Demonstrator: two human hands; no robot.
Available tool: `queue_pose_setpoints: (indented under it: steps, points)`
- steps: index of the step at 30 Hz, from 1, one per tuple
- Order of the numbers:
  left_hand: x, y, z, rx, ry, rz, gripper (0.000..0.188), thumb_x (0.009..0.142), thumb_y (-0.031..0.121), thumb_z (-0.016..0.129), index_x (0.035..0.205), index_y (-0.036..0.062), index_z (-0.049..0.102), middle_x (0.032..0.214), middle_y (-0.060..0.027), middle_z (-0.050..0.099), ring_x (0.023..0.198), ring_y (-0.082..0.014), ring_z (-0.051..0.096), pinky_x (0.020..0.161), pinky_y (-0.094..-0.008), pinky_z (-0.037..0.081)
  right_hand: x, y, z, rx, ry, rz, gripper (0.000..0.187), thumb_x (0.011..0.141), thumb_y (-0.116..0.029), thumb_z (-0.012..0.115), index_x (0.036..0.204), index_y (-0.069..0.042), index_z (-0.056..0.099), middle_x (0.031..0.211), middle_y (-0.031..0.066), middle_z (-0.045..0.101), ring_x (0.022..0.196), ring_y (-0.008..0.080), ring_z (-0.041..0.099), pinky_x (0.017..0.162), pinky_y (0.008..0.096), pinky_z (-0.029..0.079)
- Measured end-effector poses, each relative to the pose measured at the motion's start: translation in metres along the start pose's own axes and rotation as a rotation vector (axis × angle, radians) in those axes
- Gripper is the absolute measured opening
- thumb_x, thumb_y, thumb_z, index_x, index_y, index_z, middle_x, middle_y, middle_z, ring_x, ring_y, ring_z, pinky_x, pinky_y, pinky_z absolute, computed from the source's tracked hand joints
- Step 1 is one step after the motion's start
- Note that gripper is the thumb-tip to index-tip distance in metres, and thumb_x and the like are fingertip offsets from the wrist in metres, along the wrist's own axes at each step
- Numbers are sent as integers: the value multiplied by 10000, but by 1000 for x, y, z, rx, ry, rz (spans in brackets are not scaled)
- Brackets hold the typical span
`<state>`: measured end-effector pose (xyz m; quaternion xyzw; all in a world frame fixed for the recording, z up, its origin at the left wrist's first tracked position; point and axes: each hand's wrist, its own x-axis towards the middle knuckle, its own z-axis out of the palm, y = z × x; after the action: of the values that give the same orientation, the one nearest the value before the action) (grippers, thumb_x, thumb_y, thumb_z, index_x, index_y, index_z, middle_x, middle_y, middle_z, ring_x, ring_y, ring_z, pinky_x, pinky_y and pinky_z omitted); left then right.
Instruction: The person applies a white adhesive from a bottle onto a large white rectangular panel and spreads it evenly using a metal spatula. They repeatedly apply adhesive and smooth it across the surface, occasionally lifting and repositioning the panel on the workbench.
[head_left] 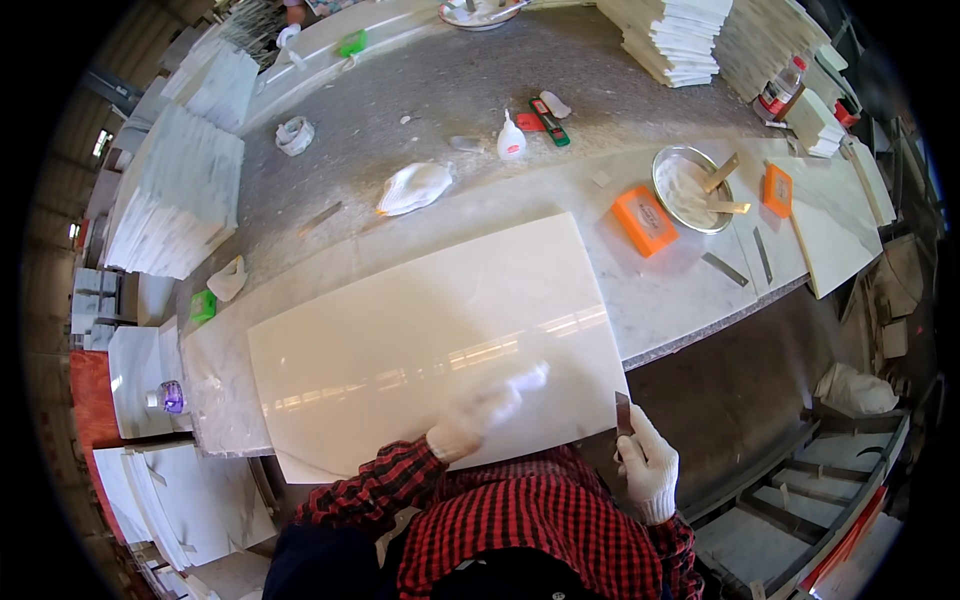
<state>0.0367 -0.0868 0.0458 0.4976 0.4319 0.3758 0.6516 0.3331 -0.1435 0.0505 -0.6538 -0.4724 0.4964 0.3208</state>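
Note:
A glossy white stone slab (430,350) lies tilted across the front of the bench, its near edge close to my body. Over its lower right part is my left hand (480,412) in a white glove, smeared by motion, so its fingers cannot be made out. At the slab's right edge my gloved right hand (648,465) is closed round a flat metal scraper blade (623,412). The blade points up, beside or against that edge; whether it touches cannot be told.
A metal bowl (668,185) of white paste with two spreaders stands back right, by orange boxes (645,222) and loose metal strips (725,269). A white squeeze bottle (511,138) and a crumpled glove (415,188) lie behind the slab. Stacked slabs (180,200) stand left.

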Motion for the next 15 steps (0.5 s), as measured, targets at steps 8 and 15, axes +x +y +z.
queue_pose_setpoints:
  steps: [8, 15]
  points:
    - [25, 23, -65, 701, 432, 225, 542, 1100, 227, 474, 1574, -31, 420, 1598, -251, 466, 1514, -386, 407, 1268, -494, 284, 41, -30, -5, -96, -133, -61, 513, 951, -20, 623, 1456, -103, 641, 732, 49, 625, 595, 73, 544, 580, 268, 487]
    - [96, 11, -92, 1475, 356, 306, 731, 1048, 504, 510, 1586, 24, 389, 1604, -273, 421, 1501, -450, 359, 1272, -541, 227, 77, -63, -5, -76, -108, -60, 424, 981, -66, 581, 1392, -62, 687, 701, -1, 581, 596, 54, 499, 571, 250, 446]
